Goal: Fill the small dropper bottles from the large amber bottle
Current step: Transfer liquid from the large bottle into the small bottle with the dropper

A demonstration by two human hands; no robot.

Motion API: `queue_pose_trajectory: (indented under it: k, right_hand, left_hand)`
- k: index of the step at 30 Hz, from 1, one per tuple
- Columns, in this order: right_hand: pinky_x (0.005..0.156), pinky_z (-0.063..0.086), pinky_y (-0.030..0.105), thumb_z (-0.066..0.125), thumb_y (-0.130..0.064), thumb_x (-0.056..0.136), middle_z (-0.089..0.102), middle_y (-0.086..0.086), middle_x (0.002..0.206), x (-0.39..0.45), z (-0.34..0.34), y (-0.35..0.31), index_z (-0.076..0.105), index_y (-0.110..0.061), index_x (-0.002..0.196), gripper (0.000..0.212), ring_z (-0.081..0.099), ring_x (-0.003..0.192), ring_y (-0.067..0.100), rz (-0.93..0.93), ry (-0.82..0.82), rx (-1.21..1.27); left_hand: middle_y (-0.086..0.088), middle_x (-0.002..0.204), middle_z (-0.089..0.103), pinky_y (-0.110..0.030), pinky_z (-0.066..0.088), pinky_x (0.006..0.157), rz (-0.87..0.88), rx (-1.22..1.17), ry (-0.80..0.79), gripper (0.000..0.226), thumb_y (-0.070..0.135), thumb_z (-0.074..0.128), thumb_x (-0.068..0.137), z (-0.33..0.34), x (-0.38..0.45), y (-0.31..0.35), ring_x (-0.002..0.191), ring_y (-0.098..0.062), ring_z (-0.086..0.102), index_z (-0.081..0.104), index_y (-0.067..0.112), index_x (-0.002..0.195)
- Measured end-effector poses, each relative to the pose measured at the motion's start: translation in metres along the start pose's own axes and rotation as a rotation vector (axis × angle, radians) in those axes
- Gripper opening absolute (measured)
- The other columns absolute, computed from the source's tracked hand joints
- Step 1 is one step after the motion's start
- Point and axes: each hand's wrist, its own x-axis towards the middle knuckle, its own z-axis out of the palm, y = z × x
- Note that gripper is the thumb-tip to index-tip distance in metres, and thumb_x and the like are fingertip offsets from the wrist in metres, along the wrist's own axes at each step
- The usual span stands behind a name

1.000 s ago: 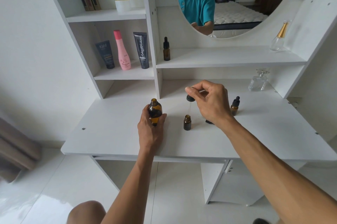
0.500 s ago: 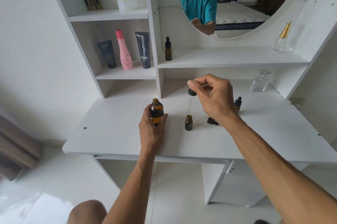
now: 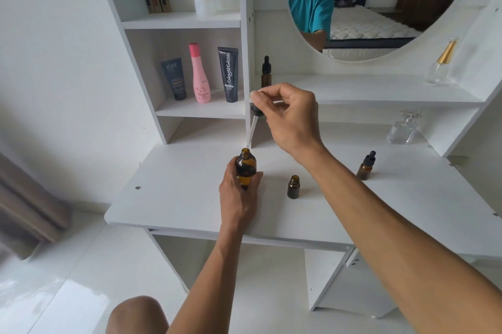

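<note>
1. The right hand (image 3: 288,116) has moved. A second ago it held the dropper (image 3: 254,124) over the small open bottle (image 3: 293,186). Now the dropper hangs over the big amber bottle (image 3: 245,169), off at about 10 o'clock from the small one.

2. The right hand pinches the black rubber top of the dropper with its thumb and fingers. The glass tip points down and sits just above the big bottle's open mouth. It has not gone in yet.

3. The left hand (image 3: 240,197) has not moved. Its fingers are curled round the big amber bottle and hold it upright on the white desk (image 3: 176,197), near the front edge.

4. The small open bottle stands alone on the desk with no cap, at about 3 o'clock from the big bottle and near it. No hand touches it.

5. Another small bottle (image 3: 365,166), with its dropper cap on, stands further off toward 3 o'clock. One more capped bottle (image 3: 266,72) stands on the shelf at 12 o'clock.

6. This likely means the person is going back for more liquid. The next step would be to dip the tip in and suck some up. The mouth is narrow, so the tip must go straight down.
</note>
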Motion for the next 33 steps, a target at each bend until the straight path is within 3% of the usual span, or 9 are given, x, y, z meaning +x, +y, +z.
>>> queue_pose_trajectory:
  k: [4,10,17,24,33]
  right_hand:
    - [0.073,0.059,0.024,0.074,-0.026,0.088,0.075,-0.002,0.078,0.002,0.012,0.002,0.075,-0.009,0.088,0.017,0.069,0.068,0.000,0.007,-0.037,-0.019]
    - [0.070,0.056,0.018,0.074,-0.027,0.088,0.074,-0.004,0.079,0.000,0.017,0.014,0.075,-0.011,0.089,0.016,0.067,0.069,-0.001,0.005,-0.079,-0.080]
    - [0.073,0.061,0.036,0.074,-0.024,0.088,0.073,-0.003,0.075,-0.017,0.027,0.040,0.074,-0.009,0.087,0.016,0.070,0.065,0.004,0.114,-0.187,-0.078]
    - [0.075,0.058,0.031,0.076,-0.028,0.086,0.074,-0.004,0.080,-0.030,0.034,0.057,0.075,-0.014,0.085,0.015,0.069,0.075,0.011,0.157,-0.202,-0.167]
    - [0.075,0.057,0.024,0.076,-0.031,0.086,0.074,-0.006,0.083,-0.033,0.034,0.061,0.074,-0.014,0.088,0.017,0.068,0.077,0.008,0.155,-0.213,-0.189]
  left_hand:
    - [0.012,0.108,0.067,-0.008,0.044,0.076,-0.002,-0.005,-0.013,0.044,0.029,0.073,0.088,0.000,0.000,0.000,0.094,-0.005,0.063,0.053,0.031,0.127]
    - [0.013,0.107,0.067,-0.006,0.043,0.076,-0.002,-0.007,-0.014,0.043,0.029,0.073,0.088,-0.002,-0.001,0.002,0.093,-0.004,0.063,0.053,0.034,0.126]
    - [0.012,0.110,0.067,-0.030,0.055,0.084,-0.004,-0.032,-0.025,0.044,0.030,0.073,0.089,-0.001,-0.001,-0.001,0.097,-0.005,0.065,0.052,0.032,0.127]
    - [0.008,0.110,0.066,-0.033,0.055,0.085,0.003,-0.016,-0.034,0.042,0.031,0.070,0.091,-0.002,-0.002,0.002,0.097,-0.009,0.064,0.052,0.027,0.128]
    - [0.008,0.110,0.067,-0.031,0.054,0.086,0.016,-0.013,-0.032,0.041,0.028,0.070,0.091,-0.004,-0.003,0.005,0.097,-0.008,0.064,0.052,0.028,0.128]
